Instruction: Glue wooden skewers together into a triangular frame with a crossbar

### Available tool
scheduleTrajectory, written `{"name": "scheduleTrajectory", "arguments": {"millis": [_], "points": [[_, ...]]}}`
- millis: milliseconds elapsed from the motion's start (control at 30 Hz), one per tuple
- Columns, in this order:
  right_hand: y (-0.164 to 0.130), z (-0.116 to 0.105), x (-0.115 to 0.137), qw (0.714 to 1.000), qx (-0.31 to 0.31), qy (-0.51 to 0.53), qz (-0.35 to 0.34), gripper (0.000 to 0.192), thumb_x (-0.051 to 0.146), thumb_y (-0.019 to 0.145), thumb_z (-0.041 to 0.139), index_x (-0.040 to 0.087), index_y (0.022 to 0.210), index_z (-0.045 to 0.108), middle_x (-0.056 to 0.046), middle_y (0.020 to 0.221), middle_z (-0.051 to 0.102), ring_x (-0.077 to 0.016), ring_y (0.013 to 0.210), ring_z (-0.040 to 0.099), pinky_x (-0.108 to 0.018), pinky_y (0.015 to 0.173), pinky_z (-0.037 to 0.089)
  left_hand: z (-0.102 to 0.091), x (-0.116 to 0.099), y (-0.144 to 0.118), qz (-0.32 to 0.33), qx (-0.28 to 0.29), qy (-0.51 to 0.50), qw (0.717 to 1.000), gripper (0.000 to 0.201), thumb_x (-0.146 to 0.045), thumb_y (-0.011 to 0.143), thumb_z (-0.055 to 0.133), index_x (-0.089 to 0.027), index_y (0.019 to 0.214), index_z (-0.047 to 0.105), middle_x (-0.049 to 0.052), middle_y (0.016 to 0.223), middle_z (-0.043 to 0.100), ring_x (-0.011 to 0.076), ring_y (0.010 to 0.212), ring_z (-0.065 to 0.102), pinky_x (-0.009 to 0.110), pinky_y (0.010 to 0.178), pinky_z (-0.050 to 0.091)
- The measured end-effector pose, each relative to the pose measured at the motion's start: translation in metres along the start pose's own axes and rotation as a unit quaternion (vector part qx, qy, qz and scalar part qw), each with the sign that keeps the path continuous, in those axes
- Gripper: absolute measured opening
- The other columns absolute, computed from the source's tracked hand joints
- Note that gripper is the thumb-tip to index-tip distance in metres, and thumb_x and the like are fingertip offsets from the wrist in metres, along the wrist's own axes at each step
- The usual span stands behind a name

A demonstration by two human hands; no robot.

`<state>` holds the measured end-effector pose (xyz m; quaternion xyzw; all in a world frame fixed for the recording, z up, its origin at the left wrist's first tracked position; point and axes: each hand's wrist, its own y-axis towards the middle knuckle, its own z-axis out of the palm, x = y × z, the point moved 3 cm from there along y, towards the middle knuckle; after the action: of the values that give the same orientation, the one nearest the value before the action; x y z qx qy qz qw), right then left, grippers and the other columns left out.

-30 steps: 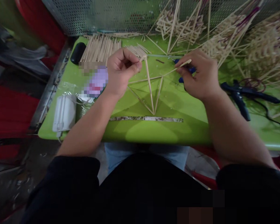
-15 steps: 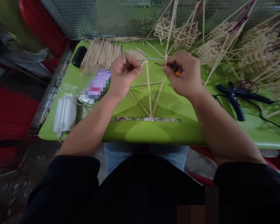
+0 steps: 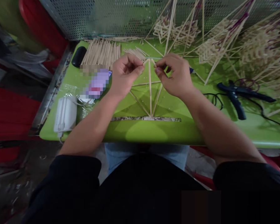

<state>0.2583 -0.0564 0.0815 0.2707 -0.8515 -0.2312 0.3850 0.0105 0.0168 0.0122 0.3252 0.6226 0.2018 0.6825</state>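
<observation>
1. Up at the far middle of the green table, the stick frame has its top end pinched between the left hand and the right hand, each closed on a stick tip.
2. Its long central stick runs straight away from the person, with the near end touching a flat strip; side sticks fan out from that base.
3. Loose sticks lie beyond the left hand, black pliers well to the right, and finished frames crowd the far right.

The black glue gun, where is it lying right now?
In the head view the black glue gun lies on the green table, to the right of the right hand, beside the finished stick frames.
</observation>
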Motion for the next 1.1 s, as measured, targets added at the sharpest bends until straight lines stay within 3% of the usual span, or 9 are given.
{"name": "scheduleTrajectory", "arguments": {"millis": [133,333,500,667,1100], "points": [[0.000,-0.002,0.002,1.000,0.010,0.000,0.029,0.041,0.080,0.114,0.068,0.041,0.106,0.077,-0.011,0.116,0.086,-0.0382,0.111,0.077,-0.063,0.103,0.070,0.001,0.009,0.002,0.004,0.022,0.004,1.000,0.047,-0.077,0.097,0.101,-0.040,0.109,0.075,-0.001,0.097,0.081,0.0219,0.088,0.073,0.051,0.089,0.070],[0.001,-0.001,0.004,0.998,0.026,0.010,0.058,0.042,0.084,0.111,0.069,0.044,0.108,0.080,-0.009,0.119,0.087,-0.0377,0.113,0.074,-0.064,0.107,0.066,0.008,0.014,0.000,0.001,0.005,0.005,1.000,0.051,-0.080,0.102,0.095,-0.035,0.116,0.076,0.001,0.103,0.079,0.0238,0.100,0.075,0.056,0.108,0.067],[0.000,0.001,0.002,0.998,0.011,0.009,0.056,0.044,0.081,0.113,0.065,0.040,0.104,0.078,-0.013,0.118,0.084,-0.0403,0.113,0.075,-0.067,0.107,0.066,0.010,-0.001,-0.001,-0.027,-0.006,-0.019,0.999,0.060,-0.082,0.094,0.101,-0.030,0.109,0.076,0.001,0.098,0.071,0.0261,0.103,0.081,0.052,0.101,0.069],[-0.001,0.003,-0.001,0.999,0.011,-0.001,0.049,0.042,0.079,0.114,0.067,0.040,0.104,0.077,-0.011,0.114,0.085,-0.0392,0.110,0.075,-0.065,0.104,0.069,0.012,-0.015,-0.001,-0.042,-0.025,-0.018,0.999,0.051,-0.070,0.094,0.105,-0.030,0.104,0.075,0.000,0.097,0.077,0.0220,0.093,0.079,0.043,0.091,0.069],[0.000,0.006,-0.002,1.000,-0.002,-0.007,0.025,0.036,0.070,0.116,0.067,0.037,0.101,0.074,-0.012,0.112,0.082,-0.0388,0.108,0.076,-0.062,0.104,0.071,0.012,-0.015,-0.002,-0.045,-0.007,-0.019,0.999,0.054,-0.075,0.093,0.106,-0.032,0.104,0.074,0.001,0.098,0.082,0.0214,0.091,0.075,0.046,0.092,0.069]]}}
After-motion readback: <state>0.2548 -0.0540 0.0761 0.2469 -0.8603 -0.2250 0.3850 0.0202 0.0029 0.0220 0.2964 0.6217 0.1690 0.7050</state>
